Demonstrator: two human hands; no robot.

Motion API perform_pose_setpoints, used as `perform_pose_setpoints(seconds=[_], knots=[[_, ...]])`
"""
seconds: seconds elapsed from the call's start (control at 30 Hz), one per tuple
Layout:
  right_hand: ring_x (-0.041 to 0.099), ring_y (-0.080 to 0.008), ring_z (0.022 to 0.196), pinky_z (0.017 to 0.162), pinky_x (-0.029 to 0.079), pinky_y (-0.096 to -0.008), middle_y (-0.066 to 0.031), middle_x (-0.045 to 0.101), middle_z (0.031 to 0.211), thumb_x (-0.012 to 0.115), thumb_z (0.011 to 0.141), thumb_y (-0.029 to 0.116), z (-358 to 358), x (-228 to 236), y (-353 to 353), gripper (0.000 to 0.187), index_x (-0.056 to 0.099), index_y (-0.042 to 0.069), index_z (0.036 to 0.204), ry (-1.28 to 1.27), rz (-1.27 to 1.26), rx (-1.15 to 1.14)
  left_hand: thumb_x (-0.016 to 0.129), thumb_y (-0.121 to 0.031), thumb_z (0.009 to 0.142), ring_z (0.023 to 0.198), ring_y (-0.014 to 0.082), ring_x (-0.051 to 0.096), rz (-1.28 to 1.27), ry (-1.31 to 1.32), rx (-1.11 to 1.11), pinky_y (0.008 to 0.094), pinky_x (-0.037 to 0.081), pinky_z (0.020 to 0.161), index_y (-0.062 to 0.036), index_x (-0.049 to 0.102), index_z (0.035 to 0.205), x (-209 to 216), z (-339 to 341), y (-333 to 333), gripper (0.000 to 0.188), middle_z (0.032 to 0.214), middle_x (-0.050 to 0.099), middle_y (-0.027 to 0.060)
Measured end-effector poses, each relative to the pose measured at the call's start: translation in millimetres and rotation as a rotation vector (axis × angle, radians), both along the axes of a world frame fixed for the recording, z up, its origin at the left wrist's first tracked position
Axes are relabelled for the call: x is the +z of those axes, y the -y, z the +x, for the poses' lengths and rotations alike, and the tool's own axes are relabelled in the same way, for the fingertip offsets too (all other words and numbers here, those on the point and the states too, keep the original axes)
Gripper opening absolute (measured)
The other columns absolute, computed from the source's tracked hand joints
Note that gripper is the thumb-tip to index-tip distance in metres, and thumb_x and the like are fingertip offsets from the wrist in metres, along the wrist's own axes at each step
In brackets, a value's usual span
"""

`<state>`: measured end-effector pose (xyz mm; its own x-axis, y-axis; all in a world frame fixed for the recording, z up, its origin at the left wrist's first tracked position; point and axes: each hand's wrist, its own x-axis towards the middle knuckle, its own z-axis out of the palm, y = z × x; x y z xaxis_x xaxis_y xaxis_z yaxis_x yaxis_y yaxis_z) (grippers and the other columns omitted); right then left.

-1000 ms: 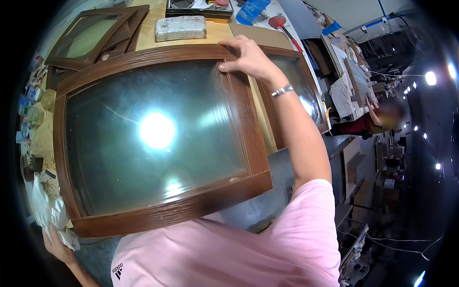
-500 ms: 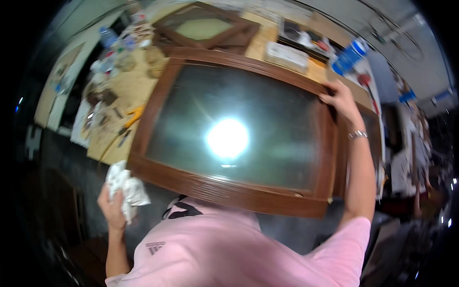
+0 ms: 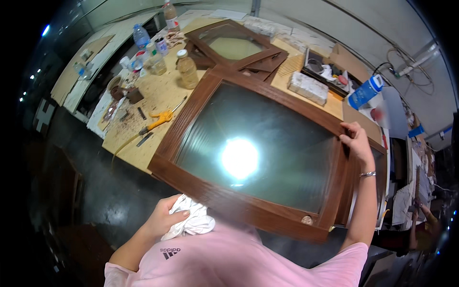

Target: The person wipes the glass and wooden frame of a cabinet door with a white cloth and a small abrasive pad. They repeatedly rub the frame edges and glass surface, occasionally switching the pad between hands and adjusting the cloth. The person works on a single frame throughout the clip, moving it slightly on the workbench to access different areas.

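A brown wooden framed glass panel (image 3: pixel 282 172) lies tilted over the workbench, with a bright light mirrored in its glass. My right hand (image 3: pixel 357 142) grips the frame's far right corner, fingers bent over the edge. Closed around a crumpled white cloth (image 3: pixel 193 221), my left hand (image 3: pixel 165 217) is just below the near edge of the frame, in front of my body. A small round pale spot (image 3: pixel 307 220) shows on the frame's near right corner.
An orange air blow gun (image 3: pixel 160 119) with a hose lies left of the panel. Beyond are a bottle of yellowish liquid (image 3: pixel 186 69), more framed panels (image 3: pixel 234 45), a white block (image 3: pixel 308 88) and a blue bottle (image 3: pixel 366 92). Another person's arm (image 3: pixel 415 229) shows at far right.
My left hand has moved right with the white cloth, from beside the panel's left corner to below its near edge. My right hand stays at the far right corner. The view has shifted.
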<state>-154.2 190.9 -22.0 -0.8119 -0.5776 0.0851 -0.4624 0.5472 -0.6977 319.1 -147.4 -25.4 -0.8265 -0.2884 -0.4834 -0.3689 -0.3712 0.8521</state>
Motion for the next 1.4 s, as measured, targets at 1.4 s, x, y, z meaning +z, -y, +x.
perform_pose_setpoints(seconds=[1.4], knots=[[0.047, -0.0165, 0.053, 0.052, 0.042, -0.0344, -0.0083, 0.050, 0.057, 0.082, 0.078, 0.025, 419.5, 20.6, 130.4, 0.041, 0.048, 0.002, 0.074, -0.039, 0.213, -0.873, 0.068, -0.018, 0.090, 0.068, 0.0116, 0.058, -0.885, -0.928, -0.373, 0.0297, 0.048, 0.065, 0.0011, 0.066, 0.100, -6.4, -288.2, 158.8, 0.022, 0.076, 0.066, 0.0080]])
